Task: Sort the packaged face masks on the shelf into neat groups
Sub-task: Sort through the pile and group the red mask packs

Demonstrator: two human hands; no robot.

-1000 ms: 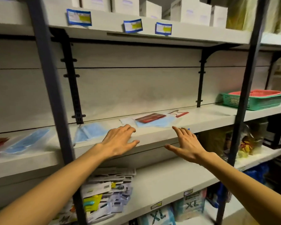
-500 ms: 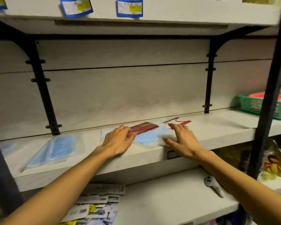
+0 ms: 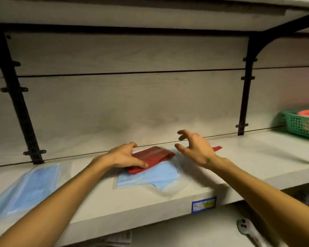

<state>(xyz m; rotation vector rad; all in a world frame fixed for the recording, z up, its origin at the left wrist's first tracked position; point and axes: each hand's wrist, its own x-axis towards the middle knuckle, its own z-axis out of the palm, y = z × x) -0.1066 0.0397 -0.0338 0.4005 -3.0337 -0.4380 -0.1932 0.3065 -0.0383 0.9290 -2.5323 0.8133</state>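
A red packaged mask (image 3: 153, 156) lies on top of blue packaged masks (image 3: 150, 176) in the middle of the white shelf (image 3: 257, 157). My left hand (image 3: 126, 155) grips the red pack at its left edge, thumb on top. Just right of it my right hand (image 3: 194, 147) hovers above the shelf with fingers spread and curled, holding nothing. Behind that hand a second red pack (image 3: 217, 148) shows only its tip. Another blue mask pack (image 3: 25, 188) lies at the shelf's left end.
A green basket (image 3: 303, 124) with red contents stands at the far right of the shelf. Black brackets (image 3: 244, 97) rise against the back panel. A blue price label (image 3: 203, 204) sits on the shelf's front edge. A grey device (image 3: 246, 229) lies on the shelf below.
The camera has moved closer. My left hand has taken hold of the red pack and lifted its edge. My right hand has risen off the blue packs and opened.
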